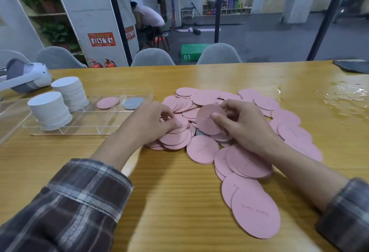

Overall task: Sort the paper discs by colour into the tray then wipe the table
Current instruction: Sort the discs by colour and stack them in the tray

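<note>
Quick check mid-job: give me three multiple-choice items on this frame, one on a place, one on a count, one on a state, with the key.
1. Where do the white stacks stand?
A. in the clear tray
B. on a chair
C. on the floor

2. How many white stacks are there?
A. one
B. two
C. four

3. What is the right hand doing?
A. resting open and empty
B. pinching a pink disc above the pile
C. holding a white stack

Key: 1 A, both stand inside the tray's walls; 2 B, one near, one behind it; 3 B, its fingers and thumb hold the disc upright.
</note>
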A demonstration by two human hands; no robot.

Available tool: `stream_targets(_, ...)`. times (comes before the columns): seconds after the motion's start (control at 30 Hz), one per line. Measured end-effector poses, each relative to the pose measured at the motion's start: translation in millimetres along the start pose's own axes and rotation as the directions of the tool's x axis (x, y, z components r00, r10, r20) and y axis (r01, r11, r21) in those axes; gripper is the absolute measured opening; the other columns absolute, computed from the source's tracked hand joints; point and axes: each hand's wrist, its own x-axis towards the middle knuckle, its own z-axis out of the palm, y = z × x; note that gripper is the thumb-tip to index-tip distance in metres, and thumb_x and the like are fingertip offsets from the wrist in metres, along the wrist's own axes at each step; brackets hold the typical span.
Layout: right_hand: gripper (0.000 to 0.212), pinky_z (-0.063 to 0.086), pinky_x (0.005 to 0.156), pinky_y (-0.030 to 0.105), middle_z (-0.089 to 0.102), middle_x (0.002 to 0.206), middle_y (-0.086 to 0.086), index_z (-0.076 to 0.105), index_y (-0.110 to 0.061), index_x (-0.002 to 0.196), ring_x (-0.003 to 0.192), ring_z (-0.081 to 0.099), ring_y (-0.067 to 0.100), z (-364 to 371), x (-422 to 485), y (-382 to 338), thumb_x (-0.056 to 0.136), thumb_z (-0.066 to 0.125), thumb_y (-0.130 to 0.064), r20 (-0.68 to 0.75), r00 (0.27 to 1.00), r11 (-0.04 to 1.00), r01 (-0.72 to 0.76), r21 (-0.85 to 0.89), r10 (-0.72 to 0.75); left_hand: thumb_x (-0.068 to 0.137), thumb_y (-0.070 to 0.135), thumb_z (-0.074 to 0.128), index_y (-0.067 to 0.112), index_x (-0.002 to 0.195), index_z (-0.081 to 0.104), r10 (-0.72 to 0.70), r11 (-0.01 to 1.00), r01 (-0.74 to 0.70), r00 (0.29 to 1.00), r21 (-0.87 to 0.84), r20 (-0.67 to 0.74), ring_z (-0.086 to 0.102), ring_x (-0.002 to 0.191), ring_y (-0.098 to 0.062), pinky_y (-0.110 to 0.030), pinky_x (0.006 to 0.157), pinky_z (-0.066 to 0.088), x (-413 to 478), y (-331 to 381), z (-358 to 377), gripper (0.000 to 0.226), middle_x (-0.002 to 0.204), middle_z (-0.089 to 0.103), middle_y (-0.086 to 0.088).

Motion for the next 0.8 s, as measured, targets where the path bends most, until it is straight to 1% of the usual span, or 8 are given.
stream_targets(0.07, 0.006, 0.051, 0.058, 0.021, 0.073, 0.066, -0.012, 0.069, -0.02, 0.093, 0.057, 0.068, 0.005, -1, 0, -2, 0.098, 0.067, -0.022, 0.008, 1.0, 1.0, -0.015, 0.018, 0.015, 0.081, 0.052, 0.083, 0.023, 0.106, 0.079, -0.024, 0.999, 0.024, 1.0, -0.024, -0.007, 0.058, 0.122, -0.026, -0.034, 0.092, 0.047, 1, 0, 1, 0.038, 0.087, 0.072, 0.001)
stream_targets(0.17, 0.007, 0.05, 0.049, 0.022, 0.071, 0.062, -0.011, 0.069, -0.017, 0.097, 0.046, 0.065, 0.008, -1, -1, -2, 0.101, 0.063, -0.018, 0.033, 0.998, 0.997, -0.056, 0.051, 0.054, 0.075, 0.048, 0.089, 0.027, 0.108, 0.077, -0.027, 0.999, 0.026, 0.999, -0.043, -0.02, 0.062, 0.101, -0.017, -0.03, 0.082, 0.046, 2, -1, 1, 0.041, 0.089, 0.071, 0.003)
stream_targets(0.23, 0.007, 0.05, 0.048, 0.026, 0.072, 0.064, -0.008, 0.069, -0.021, 0.095, 0.044, 0.062, 0.014, -1, 0, 0, 0.1, 0.064, -0.019, 0.022, 0.998, 0.997, -0.065, 0.028, 0.064, 0.077, 0.032, 0.091, 0.029, 0.108, 0.078, 0.002, 0.994, -0.009, 0.998, -0.107, -0.068, 0.066, 0.085, -0.009, -0.023, 0.078, 0.053, 3, 0, -2, 0.033, 0.09, 0.071, 0.009)
stream_targets(0.3, 0.008, 0.052, 0.049, 0.028, 0.071, 0.064, -0.007, 0.07, -0.022, 0.094, 0.045, 0.062, 0.018, -1, 1, 1, 0.1, 0.064, -0.02, 0.019, 0.997, 0.997, -0.07, 0.017, 0.069, 0.083, 0.017, 0.087, 0.025, 0.104, 0.08, -0.003, 0.956, -0.021, 0.997, -0.293, -0.082, 0.069, 0.073, -0.009, -0.017, 0.069, 0.054, 3, 3, -9, 0.024, 0.09, 0.074, 0.007)
stream_targets(0.37, 0.009, 0.052, 0.048, 0.028, 0.068, 0.06, -0.01, 0.07, -0.022, 0.094, 0.044, 0.062, 0.015, -1, 0, 0, 0.1, 0.063, -0.019, 0.022, 0.997, 0.996, -0.08, 0.028, 0.079, 0.084, 0.011, 0.086, 0.022, 0.103, 0.082, 0.001, 0.852, -0.022, 0.999, -0.522, -0.041, 0.07, 0.072, -0.015, -0.025, 0.066, 0.058, 1, 5, -16, 0.022, 0.091, 0.077, -0.002)
stream_targets(0.47, 0.014, 0.05, 0.045, 0.025, 0.066, 0.058, -0.004, 0.068, -0.021, 0.093, 0.042, 0.061, 0.012, 0, -1, -3, 0.102, 0.059, -0.014, 0.054, 0.992, 0.989, -0.116, 0.095, 0.111, 0.083, 0.009, 0.085, 0.016, 0.105, 0.082, 0.021, 0.733, -0.004, 1.0, -0.68, 0.016, 0.071, 0.079, -0.016, -0.029, 0.07, 0.062, -3, 11, -17, 0.023, 0.096, 0.079, -0.008)
stream_targets(0.67, 0.029, 0.046, 0.053, 0.032, 0.062, 0.062, 0.011, 0.066, -0.022, 0.083, 0.051, 0.053, 0.024, 2, -1, -10, 0.107, 0.05, -0.02, 0.205, 0.968, 0.947, -0.195, 0.256, 0.144, 0.079, 0.007, 0.088, 0.01, 0.101, 0.082, 0.001, 0.705, -0.016, 1.0, -0.709, -0.022, 0.066, 0.073, -0.015, -0.029, 0.069, 0.061, -4, 24, 7, 0.024, 0.092, 0.075, -0.014)
stream_targets(0.8, 0.016, 0.044, 0.052, 0.035, 0.06, 0.064, 0.008, 0.071, -0.019, 0.094, 0.056, 0.053, 0.024, 5, -2, -9, 0.103, 0.06, -0.026, 0.239, 0.965, 0.946, -0.171, 0.275, 0.104, 0.077, 0.014, 0.092, 0.012, 0.095, 0.081, -0.007, 0.738, -0.029, 0.999, -0.674, -0.051, 0.066, 0.067, -0.015, -0.036, 0.066, 0.063, -5, 30, 12, 0.021, 0.081, 0.071, -0.01)
